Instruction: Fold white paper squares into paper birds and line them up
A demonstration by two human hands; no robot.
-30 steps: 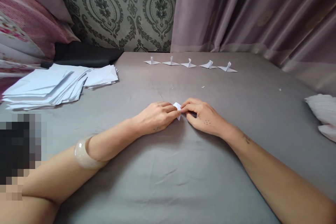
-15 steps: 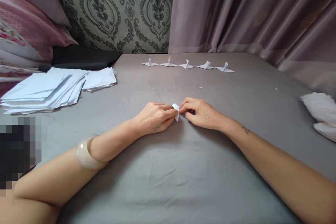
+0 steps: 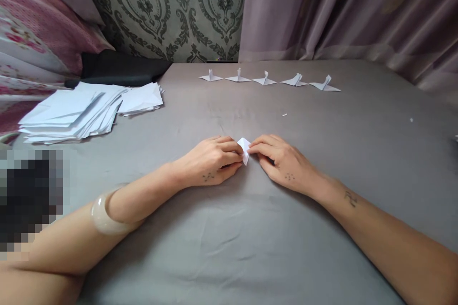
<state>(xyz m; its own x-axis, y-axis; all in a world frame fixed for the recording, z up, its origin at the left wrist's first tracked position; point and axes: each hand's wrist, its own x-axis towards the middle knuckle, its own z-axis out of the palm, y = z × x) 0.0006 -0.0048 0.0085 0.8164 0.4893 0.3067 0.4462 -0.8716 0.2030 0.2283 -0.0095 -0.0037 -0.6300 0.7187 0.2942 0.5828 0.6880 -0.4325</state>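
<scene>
A small folded white paper, roughly diamond-shaped, is between my hands just above the grey cloth. My left hand is closed on its left side, fingers and thumb pinching it. From the right, my right hand touches the paper's edge with its fingertips, fingers bent and drawn together. My fingers cover parts of the paper, so its full shape is hidden.
Several folded paper cranes stand in a row at the back. Stacks of white paper sheets lie at the left, before a black item. Small paper scraps dot the grey cloth. Curtains hang behind.
My right fingers have shifted slightly right, and more of the folded paper shows between the hands. The view has tilted and moved a little. My left hand still holds the paper.
</scene>
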